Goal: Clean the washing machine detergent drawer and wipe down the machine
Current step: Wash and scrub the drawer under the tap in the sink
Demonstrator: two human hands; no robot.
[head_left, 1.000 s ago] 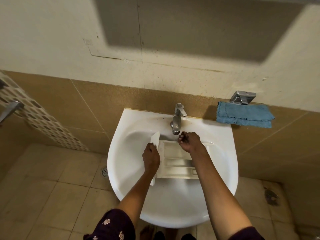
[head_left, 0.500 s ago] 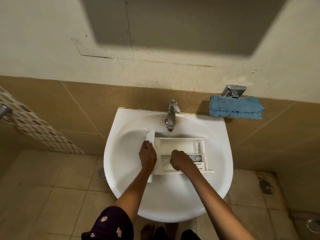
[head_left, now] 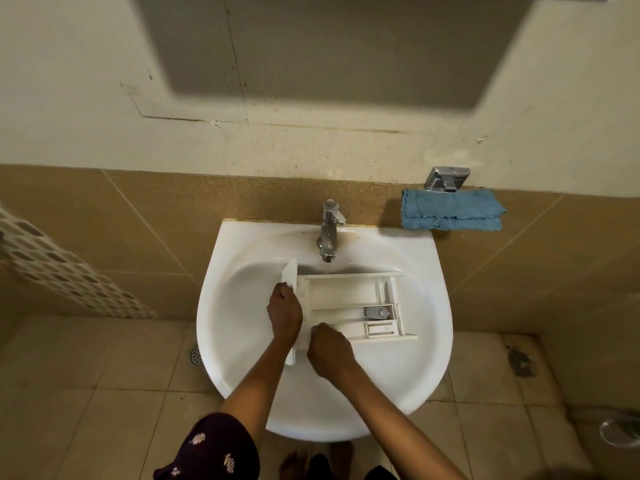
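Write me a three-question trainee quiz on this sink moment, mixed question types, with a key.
1. True or false: the blue cloth lies inside the sink.
2. Which hand grips the front panel end of the detergent drawer? A) left hand B) right hand C) neither
3. Fill in: the drawer lies in the basin below the ____.

Key:
1. False. It rests against the wall beside the sink, under a metal fixture.
2. A. The left hand holds that end; the right hand works at the drawer's near edge.
3. Tap, with a thin stream of water seeming to fall from it.
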